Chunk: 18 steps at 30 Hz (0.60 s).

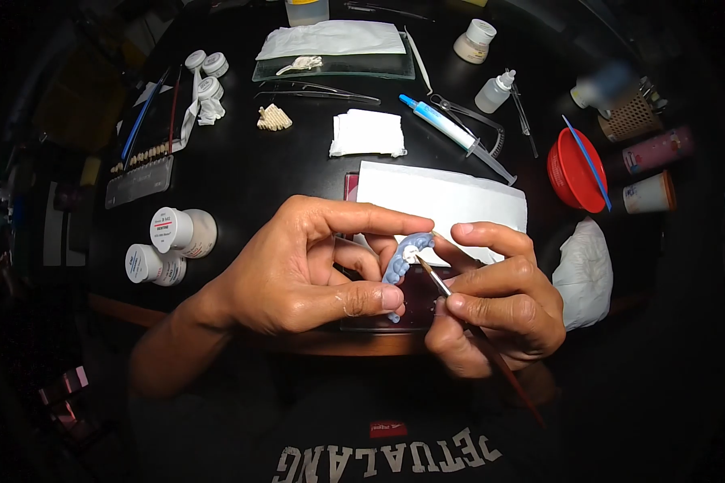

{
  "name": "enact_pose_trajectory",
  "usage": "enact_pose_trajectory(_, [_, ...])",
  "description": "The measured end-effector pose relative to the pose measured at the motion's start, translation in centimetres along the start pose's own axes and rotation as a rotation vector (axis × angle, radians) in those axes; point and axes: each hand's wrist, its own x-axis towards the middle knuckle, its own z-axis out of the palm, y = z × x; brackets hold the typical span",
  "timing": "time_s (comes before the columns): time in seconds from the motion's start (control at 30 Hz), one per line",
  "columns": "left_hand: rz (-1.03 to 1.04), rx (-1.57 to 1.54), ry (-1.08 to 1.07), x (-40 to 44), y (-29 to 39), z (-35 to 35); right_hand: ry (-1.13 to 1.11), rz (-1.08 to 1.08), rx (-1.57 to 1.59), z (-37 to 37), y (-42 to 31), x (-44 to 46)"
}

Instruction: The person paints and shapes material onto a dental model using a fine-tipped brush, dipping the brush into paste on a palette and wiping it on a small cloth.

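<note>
Between the thumb and fingers of my left hand (298, 266) is a blue-grey dental model (398, 266), held near the middle of the view. A patch of white material (411, 254) lies on its inner side. My right hand (499, 302) is closed round a thin brush (491, 350) with a dark red handle and a metal collar. The brush tip touches or nearly touches the white patch. Beneath both hands are a white paper sheet (459, 201) and a dark reddish surface (411, 310), partly hidden.
Labelled jars (171, 229) stand at the left. Beyond the hands lie folded white tissue (368, 134), a blue-tipped syringe (451, 129), tweezers (322, 91) and a glass slab (338, 68). A red bowl (573, 171) and white crumpled bundle (584, 274) are at the right.
</note>
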Motion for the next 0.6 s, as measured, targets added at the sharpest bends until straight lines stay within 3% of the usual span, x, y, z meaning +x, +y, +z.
enact_pose_trajectory(0.6, [0.005, -0.019, -0.019, -0.09, 0.12, 0.00, -0.023, 0.011, -0.015, -0.25, -0.25, 0.04])
